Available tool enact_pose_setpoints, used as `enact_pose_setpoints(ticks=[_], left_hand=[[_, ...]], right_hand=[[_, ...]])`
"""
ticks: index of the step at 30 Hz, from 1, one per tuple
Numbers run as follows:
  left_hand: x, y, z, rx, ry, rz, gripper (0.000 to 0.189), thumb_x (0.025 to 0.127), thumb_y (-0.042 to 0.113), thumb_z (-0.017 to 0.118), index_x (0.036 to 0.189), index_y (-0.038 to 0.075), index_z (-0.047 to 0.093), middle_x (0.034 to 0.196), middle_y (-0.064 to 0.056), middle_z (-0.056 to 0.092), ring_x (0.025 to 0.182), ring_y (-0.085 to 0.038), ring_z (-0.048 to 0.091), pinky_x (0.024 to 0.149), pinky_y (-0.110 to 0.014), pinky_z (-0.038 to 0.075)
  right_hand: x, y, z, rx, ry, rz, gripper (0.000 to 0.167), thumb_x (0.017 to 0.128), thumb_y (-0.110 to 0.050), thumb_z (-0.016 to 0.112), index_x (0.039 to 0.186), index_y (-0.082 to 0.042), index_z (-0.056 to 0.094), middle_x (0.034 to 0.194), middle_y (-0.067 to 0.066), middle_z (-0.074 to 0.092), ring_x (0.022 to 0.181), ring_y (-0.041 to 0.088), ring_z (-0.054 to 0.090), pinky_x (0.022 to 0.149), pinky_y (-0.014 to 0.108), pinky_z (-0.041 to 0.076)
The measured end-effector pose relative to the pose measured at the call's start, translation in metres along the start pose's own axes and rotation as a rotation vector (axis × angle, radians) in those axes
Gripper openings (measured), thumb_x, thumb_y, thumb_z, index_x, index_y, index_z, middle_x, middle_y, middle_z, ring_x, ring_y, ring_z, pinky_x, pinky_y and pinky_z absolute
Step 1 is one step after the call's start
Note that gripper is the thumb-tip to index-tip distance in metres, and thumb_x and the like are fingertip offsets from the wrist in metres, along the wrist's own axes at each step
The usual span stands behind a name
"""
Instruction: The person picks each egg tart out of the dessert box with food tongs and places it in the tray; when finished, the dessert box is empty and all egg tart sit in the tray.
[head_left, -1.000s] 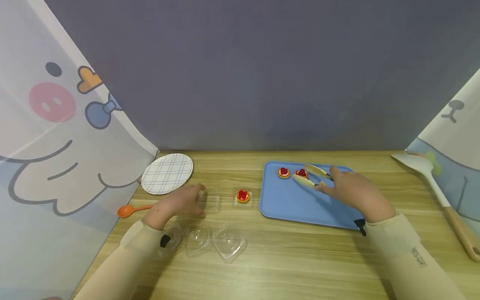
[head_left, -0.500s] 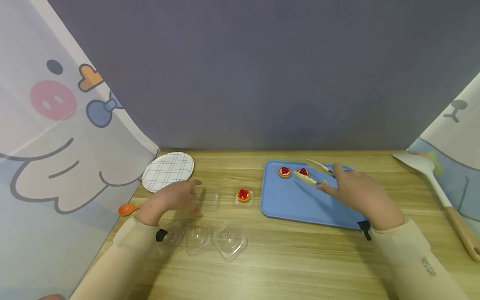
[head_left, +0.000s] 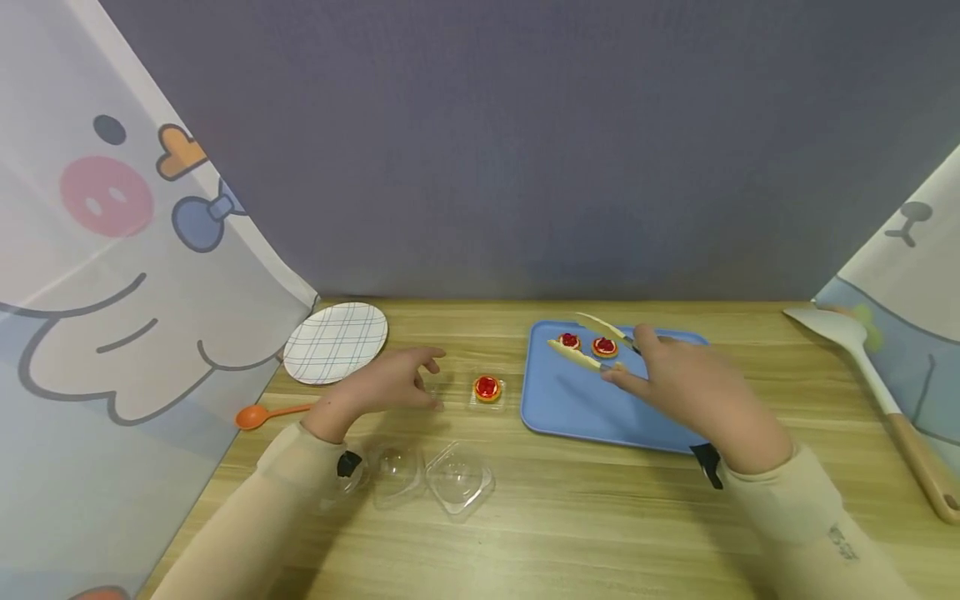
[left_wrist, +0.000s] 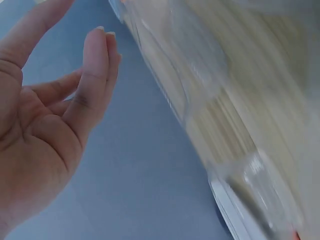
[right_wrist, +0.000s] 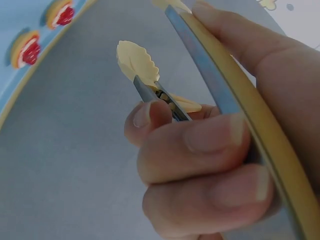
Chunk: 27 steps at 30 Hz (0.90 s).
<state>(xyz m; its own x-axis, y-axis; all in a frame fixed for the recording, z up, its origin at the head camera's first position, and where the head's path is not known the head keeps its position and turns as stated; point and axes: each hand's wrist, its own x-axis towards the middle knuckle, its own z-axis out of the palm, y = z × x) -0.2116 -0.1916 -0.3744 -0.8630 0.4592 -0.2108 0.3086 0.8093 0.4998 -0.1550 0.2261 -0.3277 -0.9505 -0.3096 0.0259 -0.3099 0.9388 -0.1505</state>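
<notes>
My right hand [head_left: 686, 387] grips a pair of cream-tipped tongs [head_left: 576, 356] above the blue tray [head_left: 592, 417]. The tongs' arms are spread, with one tip near the left tart [head_left: 569, 341]. Beside it on the tray lies a second red-topped tart [head_left: 604, 347]. In the right wrist view, fingers curl round the tongs [right_wrist: 137, 62], with both tarts at the upper left. My left hand [head_left: 386, 385], fingers relaxed and holding nothing, hovers over clear plastic partly hidden beneath it. To its right, a third tart [head_left: 487, 388] sits on a small clear plastic base.
Domed clear lids [head_left: 457, 479] lie in a row nearer me, one partly behind my left wrist. A checked plate [head_left: 336, 343] and an orange spoon [head_left: 255, 417] are at the left. A white spatula with a wooden handle [head_left: 877, 383] lies far right.
My right hand has moved left with the tongs, from the right tart on the tray towards the left one. My left hand first drew back slightly, then shifted right towards the third tart.
</notes>
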Motion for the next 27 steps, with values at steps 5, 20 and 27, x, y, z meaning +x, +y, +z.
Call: enact_pose_setpoints(ticks=[5,20,27], left_hand=[[0.01,0.012,0.006,0.011,-0.013,-0.009,0.094,0.085,0.03,0.089,0.162,0.004,0.041,0.149,-0.013,0.065,0.097,-0.007,0.075,0.093,-0.038,0.06],[0.028,0.027,0.016,0.021,-0.054,-0.011,0.097,0.087,0.026,0.089,0.164,0.001,0.037,0.162,-0.017,0.053,0.1,-0.014,0.072,0.107,-0.046,0.056],[0.033,0.033,0.02,0.059,-0.071,-0.008,0.099,0.086,0.026,0.09,0.165,0.001,0.036,0.165,-0.018,0.05,0.104,-0.023,0.071,0.119,-0.05,0.047]], right_hand=[[0.001,-0.014,0.001,0.026,0.038,-0.045,0.067,0.1,-0.065,0.063,0.12,-0.002,0.052,0.07,0.001,0.055,0.058,0.017,0.053,0.052,0.033,0.041],[0.012,-0.048,0.005,0.036,0.012,-0.109,0.058,0.101,-0.06,0.065,0.117,-0.005,0.056,0.063,0.0,0.051,0.051,0.015,0.046,0.052,0.029,0.038],[0.022,-0.065,0.013,0.034,-0.029,-0.122,0.062,0.099,-0.058,0.069,0.127,-0.005,0.056,0.068,0.001,0.055,0.061,0.018,0.051,0.06,0.036,0.047]])
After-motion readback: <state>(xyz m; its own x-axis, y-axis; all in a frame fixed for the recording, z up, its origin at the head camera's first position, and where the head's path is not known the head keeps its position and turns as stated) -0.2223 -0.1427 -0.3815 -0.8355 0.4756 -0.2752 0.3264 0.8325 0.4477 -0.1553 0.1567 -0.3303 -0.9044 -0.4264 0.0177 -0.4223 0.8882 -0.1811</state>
